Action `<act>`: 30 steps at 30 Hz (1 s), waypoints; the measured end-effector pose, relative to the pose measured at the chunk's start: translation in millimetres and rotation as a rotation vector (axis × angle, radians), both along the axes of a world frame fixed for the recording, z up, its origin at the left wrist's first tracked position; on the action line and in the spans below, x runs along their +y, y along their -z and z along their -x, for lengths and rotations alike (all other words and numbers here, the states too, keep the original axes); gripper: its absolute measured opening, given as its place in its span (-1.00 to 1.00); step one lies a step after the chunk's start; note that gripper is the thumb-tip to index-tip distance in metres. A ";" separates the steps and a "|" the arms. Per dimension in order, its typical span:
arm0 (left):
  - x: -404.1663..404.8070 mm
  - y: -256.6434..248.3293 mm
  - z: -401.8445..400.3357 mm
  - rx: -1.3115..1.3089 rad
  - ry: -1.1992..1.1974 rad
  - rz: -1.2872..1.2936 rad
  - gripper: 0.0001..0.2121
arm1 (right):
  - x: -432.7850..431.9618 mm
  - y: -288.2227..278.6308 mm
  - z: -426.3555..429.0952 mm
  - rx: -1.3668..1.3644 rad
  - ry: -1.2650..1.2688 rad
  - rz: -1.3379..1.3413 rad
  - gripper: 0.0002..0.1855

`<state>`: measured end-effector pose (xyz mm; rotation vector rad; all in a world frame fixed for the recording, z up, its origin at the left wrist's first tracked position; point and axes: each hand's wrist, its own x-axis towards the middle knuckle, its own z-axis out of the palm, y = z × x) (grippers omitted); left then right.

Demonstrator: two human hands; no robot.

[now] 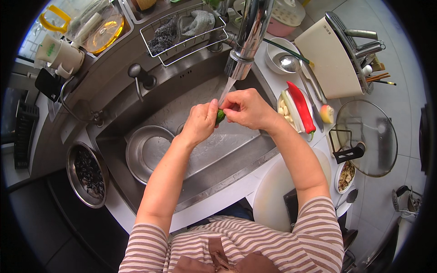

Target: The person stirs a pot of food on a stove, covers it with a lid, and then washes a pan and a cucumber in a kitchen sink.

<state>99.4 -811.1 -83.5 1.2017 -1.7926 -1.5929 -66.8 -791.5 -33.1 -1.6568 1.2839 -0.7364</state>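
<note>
Under the chrome faucet (240, 65), a stream of water (227, 89) runs down onto my hands. My left hand (200, 119) grips a green vegetable (220, 116), mostly hidden by the fingers; its kind is hard to tell. My right hand (247, 108) has its thumb and fingertips pinched together at the vegetable's end, and I cannot tell whether they hold a piece of it. Both hands are above the stainless steel sink (218, 157). A metal bowl (143, 153) stands in the sink to the left of my hands.
A plate with a red pepper (300, 105), a scallion stalk and garlic cloves stands right of the sink. Beyond it are a knife block (329, 61) and a glass lid (370, 136). A round cutting board (273, 194) lies near my right arm. A bowl of dark food (88, 174) sits left.
</note>
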 end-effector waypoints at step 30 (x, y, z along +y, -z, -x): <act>-11.6 8.4 -3.3 0.108 0.008 0.094 -0.59 | 18.2 27.7 -16.1 0.178 0.228 0.052 -0.75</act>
